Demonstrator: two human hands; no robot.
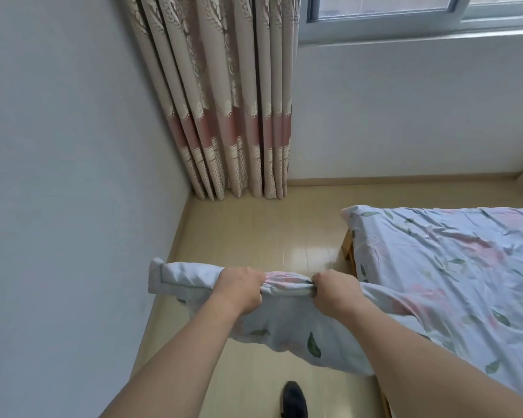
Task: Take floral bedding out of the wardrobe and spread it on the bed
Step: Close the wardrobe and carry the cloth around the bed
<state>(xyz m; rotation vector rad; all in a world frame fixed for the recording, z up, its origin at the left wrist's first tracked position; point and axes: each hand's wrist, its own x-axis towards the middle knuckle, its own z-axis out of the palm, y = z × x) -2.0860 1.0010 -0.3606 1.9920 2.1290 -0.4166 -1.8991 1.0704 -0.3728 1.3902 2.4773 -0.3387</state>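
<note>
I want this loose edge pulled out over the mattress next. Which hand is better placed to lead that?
Probably the right hand. It grips the bunched floral bedding on the side nearest the bed; the left hand holds it farther out over the floor, toward the wall.

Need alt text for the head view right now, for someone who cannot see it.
Both hands, left hand and right hand, grip a bunched edge of the floral bedding, held up over the floor beside the bed. The rest of the sheet lies spread, wrinkled, across the bed at right. A patterned curtain hangs in the corner ahead.
</note>
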